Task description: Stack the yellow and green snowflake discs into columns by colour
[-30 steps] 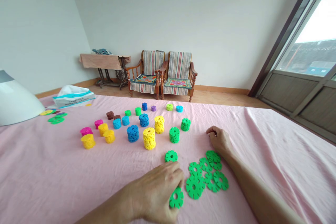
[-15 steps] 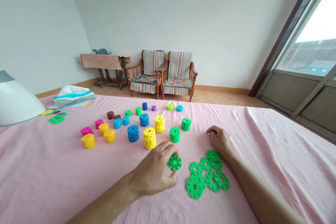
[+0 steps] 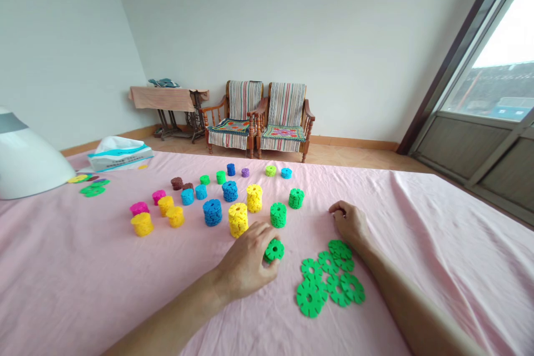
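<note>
The left hand (image 3: 250,261) was closed narrow around a green disc (image 3: 278,251), thumb on the near side and fingers on the far side. The edge of another green piece showed beneath it; how many lay under could not be told. The right hand (image 3: 349,222) rested on the pink cloth (image 3: 417,222) with its fingers curled; whether anything was inside them could not be told. Between the two forearms, loose green discs (image 3: 329,283) lay flat and overlapping, the farthest ones just beside the right wrist.

Just beyond the held disc stood a green stack (image 3: 278,218), with a second green stack (image 3: 296,200) behind it and to its right. The nearer of two tall yellow stacks (image 3: 238,223) stood close behind the left hand, which partly overlapped it in view. Two blue stacks (image 3: 212,215) came next to the left, then shorter light blue, brown, pink and deeper yellow stacks (image 3: 142,225). Several small stacks (image 3: 245,173) stood near the far edge.

Farther left lay scattered discs (image 3: 92,191), a tissue pack (image 3: 120,161) and a white rounded object (image 3: 33,169). Two wooden armchairs (image 3: 283,105) stood against the wall.
</note>
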A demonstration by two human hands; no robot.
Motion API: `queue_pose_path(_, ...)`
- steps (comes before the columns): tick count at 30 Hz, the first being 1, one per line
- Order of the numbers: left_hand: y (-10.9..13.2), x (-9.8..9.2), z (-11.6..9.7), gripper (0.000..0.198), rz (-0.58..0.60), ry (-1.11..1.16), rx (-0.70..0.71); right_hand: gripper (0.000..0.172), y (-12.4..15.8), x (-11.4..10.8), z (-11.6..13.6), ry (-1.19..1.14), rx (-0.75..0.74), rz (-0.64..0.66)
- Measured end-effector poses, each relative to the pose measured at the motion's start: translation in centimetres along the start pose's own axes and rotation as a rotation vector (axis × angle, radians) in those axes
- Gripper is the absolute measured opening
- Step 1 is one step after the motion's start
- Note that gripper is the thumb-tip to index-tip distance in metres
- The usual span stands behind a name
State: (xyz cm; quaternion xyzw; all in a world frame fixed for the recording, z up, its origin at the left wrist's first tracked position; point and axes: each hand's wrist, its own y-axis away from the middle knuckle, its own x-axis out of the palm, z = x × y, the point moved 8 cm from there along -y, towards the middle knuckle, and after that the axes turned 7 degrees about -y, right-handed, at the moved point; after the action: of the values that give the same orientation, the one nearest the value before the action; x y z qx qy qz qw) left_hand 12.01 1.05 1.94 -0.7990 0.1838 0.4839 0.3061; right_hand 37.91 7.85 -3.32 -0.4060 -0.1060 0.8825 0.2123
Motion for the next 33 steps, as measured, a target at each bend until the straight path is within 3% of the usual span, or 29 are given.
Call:
queue_pose_path(5, 0.1, 0.2, 0.4, 0.028, 0.011, -0.014, -0.005, 0.027, 0.0, -0.1, 0.1, -0.006, -0.004, 0.004)
queue_pose_path(10, 0.6, 0.5, 1.0, 0.053, 0.136, 0.036, -0.013, 0.026, 0.0, 0.0, 0.2, -0.012, -0.002, 0.005)
queue_pose_path(13, 0.7, 0.6, 1.4, 0.058, 0.191, 0.073, -0.023, 0.026, 0.1, 0.0, 0.2, -0.014, -0.004, 0.008)
queue_pose_path(20, 0.7, 0.1, 1.6, 0.061, 0.163, 0.064, -0.033, 0.028, 0.2, -0.4, 0.8, -0.020, -0.040, -0.005)
queue_pose_path(24, 1.0, -0.1, 1.6, 0.055, 0.170, 0.011, -0.059, 0.029, 1.4, 0.1, 4.6, -0.062, -0.224, 0.046)
queue_pose_path(29, 1.1, 0.1, 1.5, 0.052, 0.213, 0.023, -0.099, 0.029, 5.5, 2.2, 11.8, -0.118, -0.530, 0.274)
queue_pose_path(33, 1.0, 0.2, 1.3, 0.054, 0.225, 0.072, -0.093, 0.029, 7.9, 2.9, 14.6, -0.057, -0.611, 0.394)
